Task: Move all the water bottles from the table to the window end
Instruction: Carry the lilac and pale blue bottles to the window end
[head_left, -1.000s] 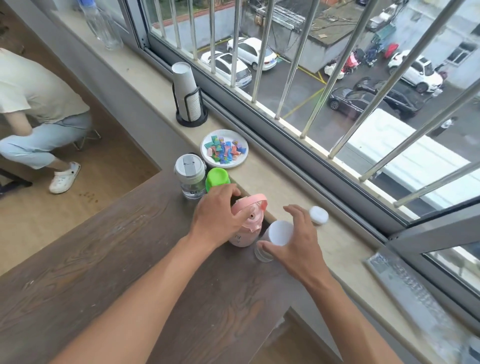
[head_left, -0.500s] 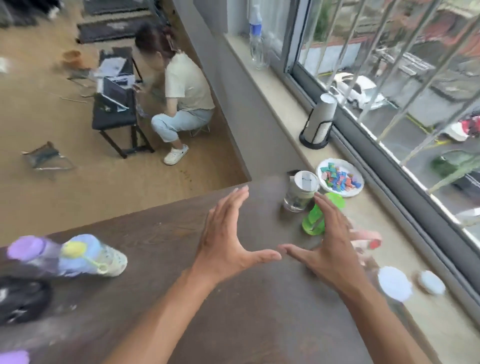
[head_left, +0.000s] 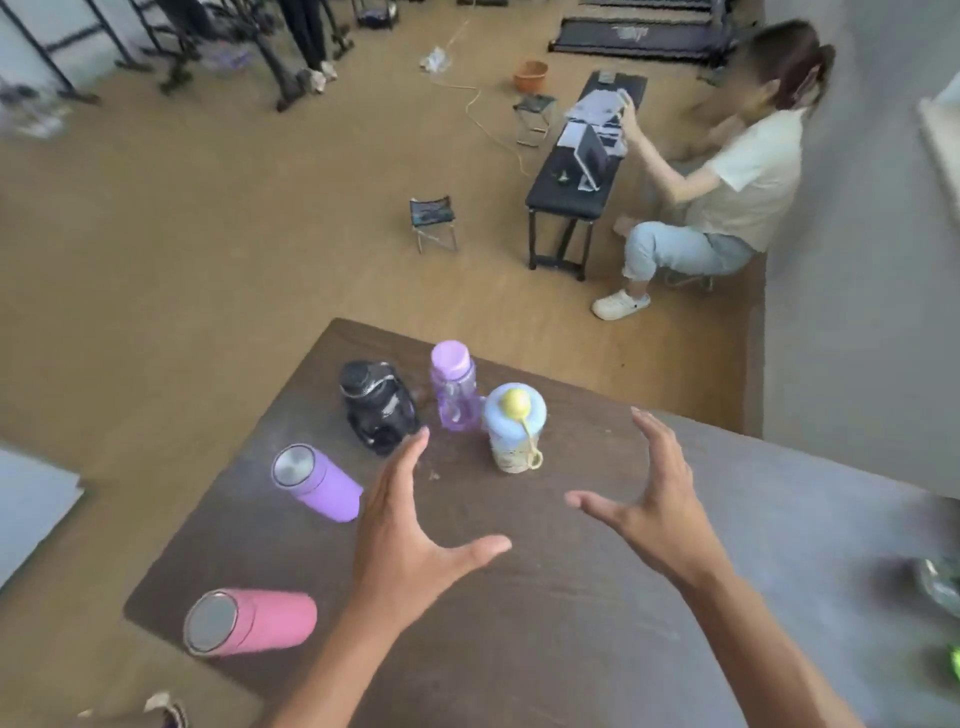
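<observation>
Bottles: five stand on the dark wooden table (head_left: 519, 649), gathered toward its far left part.
Blue-capped bottle (head_left: 514, 431): upright, with a yellow knob on top and a yellow loop down its side; it is the one nearest the space between the two hands.
Clear purple bottle (head_left: 453, 387): upright, just beside the blue-capped one on its left.
Black bottle (head_left: 378, 405): just left of the clear purple one, close enough that I cannot tell whether they touch.
Purple flask (head_left: 317, 482): silver lid, standing apart from that group, nearer the table's left edge.
Pink flask (head_left: 249, 620): silver lid, close to the near left corner, well apart from the rest.
Left hand (head_left: 410, 540): above the table, fingers (head_left: 410, 457) spread wide and thumb out, grasping nothing; the fingertips are near the black bottle, without visible contact.
Right hand (head_left: 654, 499): also spread and empty, fingers curved, palm turned toward the left hand.
Room: another person (head_left: 727, 187) sits low on the tan floor (head_left: 208, 234) beyond the table, at a black bench (head_left: 571, 192).
Right edge: blurred green and dark shapes, too smeared to identify.
</observation>
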